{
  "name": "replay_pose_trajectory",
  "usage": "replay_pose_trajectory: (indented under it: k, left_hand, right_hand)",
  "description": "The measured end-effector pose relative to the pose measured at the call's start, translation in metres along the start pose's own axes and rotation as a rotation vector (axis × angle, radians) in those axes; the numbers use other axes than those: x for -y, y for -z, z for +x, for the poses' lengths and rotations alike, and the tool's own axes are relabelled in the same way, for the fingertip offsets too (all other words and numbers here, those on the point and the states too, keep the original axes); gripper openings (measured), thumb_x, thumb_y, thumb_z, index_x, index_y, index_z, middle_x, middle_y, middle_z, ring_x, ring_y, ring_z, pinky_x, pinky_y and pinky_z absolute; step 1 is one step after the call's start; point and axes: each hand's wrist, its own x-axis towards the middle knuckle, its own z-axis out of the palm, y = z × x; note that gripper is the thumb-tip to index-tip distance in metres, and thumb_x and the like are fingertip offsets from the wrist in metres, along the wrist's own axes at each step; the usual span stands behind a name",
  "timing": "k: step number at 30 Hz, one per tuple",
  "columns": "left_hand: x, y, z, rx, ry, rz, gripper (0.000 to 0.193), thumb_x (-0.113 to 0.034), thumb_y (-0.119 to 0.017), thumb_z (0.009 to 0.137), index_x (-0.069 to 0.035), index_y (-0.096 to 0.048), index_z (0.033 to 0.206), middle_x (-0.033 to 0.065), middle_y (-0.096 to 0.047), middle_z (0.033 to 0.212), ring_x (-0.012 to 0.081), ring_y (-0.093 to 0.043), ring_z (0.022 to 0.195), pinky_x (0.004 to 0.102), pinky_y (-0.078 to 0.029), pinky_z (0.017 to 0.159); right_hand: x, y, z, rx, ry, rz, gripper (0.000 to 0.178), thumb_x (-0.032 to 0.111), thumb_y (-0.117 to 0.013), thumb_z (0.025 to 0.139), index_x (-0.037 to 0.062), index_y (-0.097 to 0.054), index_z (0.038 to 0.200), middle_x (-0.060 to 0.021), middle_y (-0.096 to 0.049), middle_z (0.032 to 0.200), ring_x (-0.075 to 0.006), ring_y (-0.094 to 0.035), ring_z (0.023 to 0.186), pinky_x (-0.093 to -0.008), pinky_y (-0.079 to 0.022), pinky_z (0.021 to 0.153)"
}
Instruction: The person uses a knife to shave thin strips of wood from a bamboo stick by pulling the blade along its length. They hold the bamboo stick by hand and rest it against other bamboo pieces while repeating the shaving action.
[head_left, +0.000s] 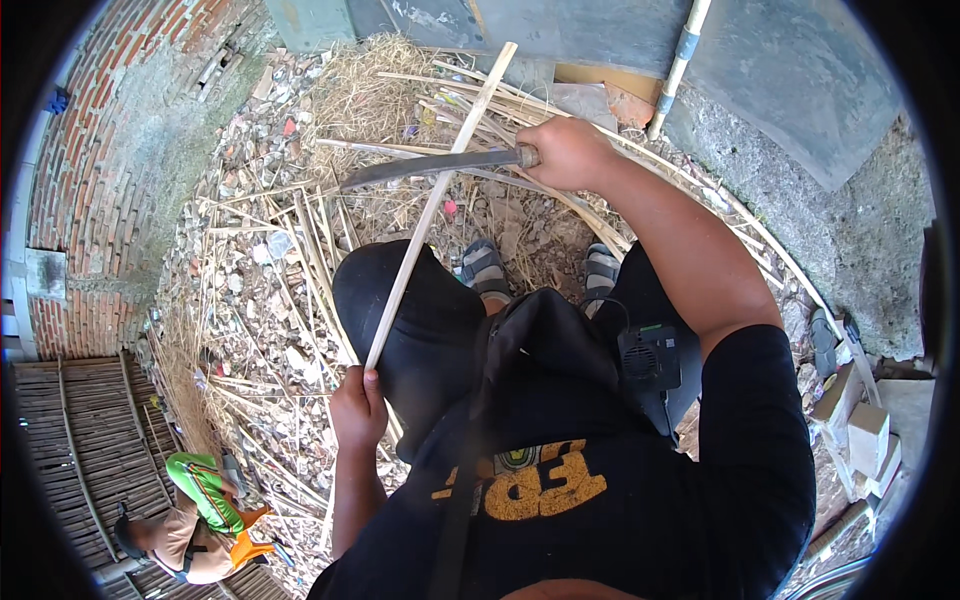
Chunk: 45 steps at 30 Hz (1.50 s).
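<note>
A long pale split-bamboo strip (416, 248) slants up and away across my bent left knee. Its lower end is gripped by my left hand (358, 408), fingers wrapped round and thumb on top. My right hand (568, 153) is closed round the handle of a machete (425, 166), held out ahead of me. The dark blade points left and crosses the strip in its upper part; I cannot tell whether edge and bamboo touch. The strip's far end sticks out past the blade, above other strips on the ground.
Bamboo strips (315, 250) litter the rubble, with dry straw (365, 95) farther off. A brick wall (120, 150) rises at left, grey panels (800, 80) and a pole (680, 65) at far right. Another person (190, 530) sits at lower left. Blocks (868, 435) lie at right.
</note>
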Motion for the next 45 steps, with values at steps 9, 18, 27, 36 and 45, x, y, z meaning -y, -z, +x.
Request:
replay_pose_trajectory:
  k: [9,18,27,36,45]
  left_hand:
    - [0.012,-0.002,0.012,0.121,0.049,-0.23,0.041,-0.034,-0.047,0.106,-0.003,-0.049,0.08,0.0213,-0.055,0.061,0.0441,-0.056,0.056,0.0485,-0.041,0.052]
    - [0.016,-0.006,0.01,0.055,-0.005,-0.1,0.038,-0.031,-0.052,0.105,-0.003,-0.05,0.079,0.0212,-0.055,0.059,0.046,-0.057,0.056,0.0502,-0.042,0.051]
    - [0.011,0.004,0.016,0.082,-0.016,-0.122,0.04,-0.032,-0.051,0.105,-0.003,-0.049,0.078,0.0215,-0.054,0.058,0.0459,-0.056,0.055,0.0501,-0.041,0.051]
    - [0.019,0.003,0.026,0.159,-0.034,-0.242,0.047,-0.037,-0.052,0.104,-0.001,-0.047,0.075,0.0204,-0.052,0.058,0.0397,-0.052,0.052,0.0451,-0.04,0.052]
    - [0.01,0.021,0.028,0.277,0.066,-0.252,0.047,-0.037,-0.057,0.103,0.001,-0.05,0.075,0.0198,-0.053,0.06,0.0326,-0.05,0.053,0.043,-0.04,0.054]
  right_hand:
    - [-0.028,-0.016,0.017,-0.103,-0.001,0.289,0.026,0.028,-0.074,0.078,0.0069,-0.069,0.092,-0.0176,-0.068,0.077,-0.0366,-0.068,0.08,-0.0474,-0.053,0.074]
    - [0.002,0.004,0.002,0.058,0.075,0.067,0.014,0.02,-0.069,0.078,0.013,-0.07,0.09,-0.0108,-0.071,0.085,-0.0289,-0.07,0.084,-0.0436,-0.056,0.077]
    - [-0.044,-0.015,0.022,-0.087,-0.031,0.177,0.022,0.02,-0.066,0.082,0.0101,-0.072,0.1,-0.0162,-0.071,0.09,-0.0337,-0.069,0.087,-0.0446,-0.055,0.081]
    - [-0.051,-0.024,0.026,-0.086,-0.055,0.249,0.023,0.023,-0.066,0.081,0.0082,-0.07,0.099,-0.0154,-0.071,0.088,-0.0339,-0.069,0.081,-0.0444,-0.055,0.077]
    - [-0.014,-0.01,0.014,-0.02,0.045,0.161,0.027,0.025,-0.073,0.079,0.0086,-0.07,0.1,-0.0179,-0.07,0.085,-0.0364,-0.068,0.085,-0.046,-0.054,0.077]
